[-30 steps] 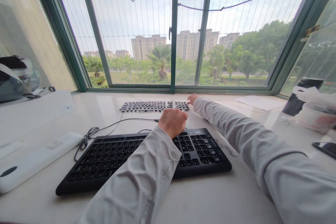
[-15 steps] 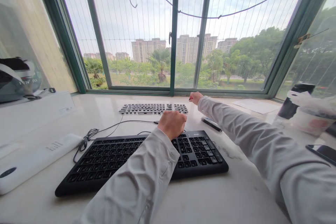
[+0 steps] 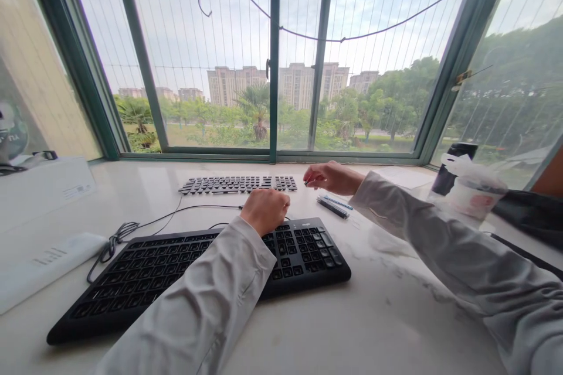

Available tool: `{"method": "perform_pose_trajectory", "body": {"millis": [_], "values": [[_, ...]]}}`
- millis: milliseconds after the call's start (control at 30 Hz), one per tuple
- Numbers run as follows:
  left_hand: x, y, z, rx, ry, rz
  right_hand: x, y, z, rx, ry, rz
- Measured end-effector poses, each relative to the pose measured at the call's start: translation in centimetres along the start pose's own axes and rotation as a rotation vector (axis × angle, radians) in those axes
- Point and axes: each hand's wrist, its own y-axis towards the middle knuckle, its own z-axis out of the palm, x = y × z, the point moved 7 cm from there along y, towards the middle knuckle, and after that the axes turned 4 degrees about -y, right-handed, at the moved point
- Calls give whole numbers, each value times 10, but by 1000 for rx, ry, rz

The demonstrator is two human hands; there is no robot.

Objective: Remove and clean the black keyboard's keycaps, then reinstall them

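Observation:
My left hand [image 3: 266,210] is closed and rests over the upper edge of a black keyboard [image 3: 303,290]; its fingers face away, so anything in them is hidden. The keyboard's key sockets are mostly bare, though a few shiny keys show at its right end. Beyond it, loose dark keycaps [image 3: 240,183] are laid out in keyboard order on the white counter. Just right of these rows my right hand [image 3: 332,177] hovers with thumb and fingers pinched on a small dark piece that looks like a keycap.
Pens [image 3: 333,207] lie on the counter below my right hand. A coiled cable [image 3: 118,234] sits left of the keyboard, near a long white object [image 3: 53,263] and a white box [image 3: 48,187]. At right stand a dark bottle [image 3: 455,167] and a bagged cup [image 3: 475,187].
My view has turned a little to the right. My right hand has drawn back towards me, and its pinching fingers show more clearly now. My left hand stays at the keyboard's upper edge.

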Motion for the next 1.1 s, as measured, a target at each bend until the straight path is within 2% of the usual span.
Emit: {"method": "perform_pose_trajectory", "body": {"millis": [133,267,367,633,1100], "values": [[1,0,3,11,-8,-6,9,-13,15,137,162,-29],[2,-1,3,21,-9,-14,22,-20,33,354,184,-91],[3,-1,3,29,3,-31,28,-22,40,429,180,-86],[4,-1,5,41,6,-30,29,-25,54,500,122,-96],[4,-1,7,46,-32,-27,30,-23,56,464,17,-105]]}}
